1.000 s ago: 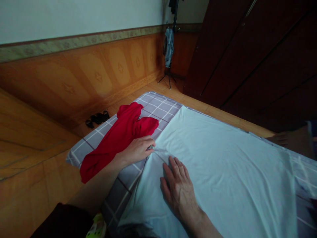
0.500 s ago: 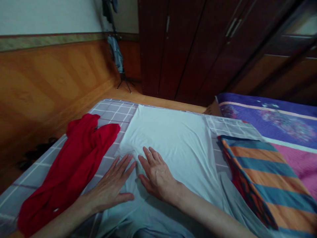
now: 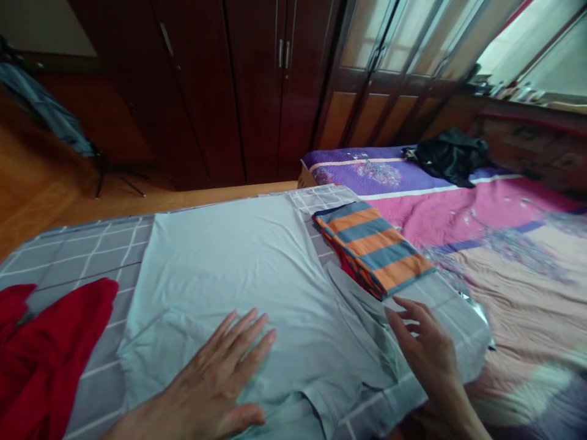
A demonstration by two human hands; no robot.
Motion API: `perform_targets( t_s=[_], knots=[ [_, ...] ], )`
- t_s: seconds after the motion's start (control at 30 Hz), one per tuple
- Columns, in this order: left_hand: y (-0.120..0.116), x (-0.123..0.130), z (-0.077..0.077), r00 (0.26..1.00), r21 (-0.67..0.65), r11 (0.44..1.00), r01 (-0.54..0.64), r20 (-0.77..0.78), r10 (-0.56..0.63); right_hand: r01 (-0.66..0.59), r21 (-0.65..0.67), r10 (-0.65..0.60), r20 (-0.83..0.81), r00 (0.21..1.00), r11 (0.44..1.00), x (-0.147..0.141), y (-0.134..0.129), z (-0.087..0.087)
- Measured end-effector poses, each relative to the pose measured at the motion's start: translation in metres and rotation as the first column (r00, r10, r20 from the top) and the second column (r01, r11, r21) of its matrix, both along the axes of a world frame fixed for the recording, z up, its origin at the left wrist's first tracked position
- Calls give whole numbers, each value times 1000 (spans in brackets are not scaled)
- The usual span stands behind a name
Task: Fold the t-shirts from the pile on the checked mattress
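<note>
A pale, light-coloured shirt (image 3: 233, 263) lies spread over the grey checked cloth, its body smoothed out with small wrinkles. My left hand (image 3: 220, 373) is over the shirt's near part, palm down, fingers spread. To the right, my right hand (image 3: 426, 342) hovers beside the shirt's rumpled sleeve (image 3: 367, 330), with its fingers slightly bent and apart and nothing visible between them. Just beyond that hand rests a folded orange and grey striped garment (image 3: 376, 241). A crumpled red garment (image 3: 50, 348) lies at the left, partly out of view.
Under the clothes is the grey checked cloth (image 3: 105, 244). At the right a bed with a purple and pink cover (image 3: 486, 214) carries a dark garment (image 3: 452, 156). Dark wardrobes (image 3: 247, 91) stand behind, and a stand with hanging clothes (image 3: 50, 110) is at the far left.
The view has turned to the right. My right hand has left the shirt's middle and moved right toward the sleeve. My left hand stays over the shirt, fingers spread.
</note>
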State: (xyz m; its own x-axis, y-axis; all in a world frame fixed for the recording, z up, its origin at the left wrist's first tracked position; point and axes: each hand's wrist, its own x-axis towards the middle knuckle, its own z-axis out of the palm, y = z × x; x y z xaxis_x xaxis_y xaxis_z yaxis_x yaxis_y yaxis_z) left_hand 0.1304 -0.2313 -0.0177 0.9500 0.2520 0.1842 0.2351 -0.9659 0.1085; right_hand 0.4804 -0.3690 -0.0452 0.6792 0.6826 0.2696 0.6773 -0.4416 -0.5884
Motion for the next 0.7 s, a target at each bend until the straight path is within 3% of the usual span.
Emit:
perform_targets(
  t_s=[0.13, 0.27, 0.37, 0.5, 0.6, 0.7],
  knots=[
    [-15, 81, 7, 959, -146, 948, 282, 26, -281, 87, -33, -87, 3, 996, 996, -2, -1, -17],
    [-37, 130, -13, 892, -234, 862, 450, 74, -446, 70, -73, -72, -26, 997, 995, -5, 16, -10],
    [-46, 139, -35, 880, -264, 841, 472, 89, -466, 86, 13, -82, -180, 980, 996, 2, 22, 2],
    [-51, 138, -59, 846, -220, 817, 533, 112, -522, 249, 203, -171, -339, 925, 947, 14, 23, 10],
    [-53, 138, -66, 818, -192, 795, 575, 141, -558, 276, 245, -162, -401, 902, 929, 14, 23, 5],
    [-52, 139, -62, 807, -336, 734, 590, 208, -553, 270, 245, -128, -473, 871, 931, 9, 22, 0]
  ],
)
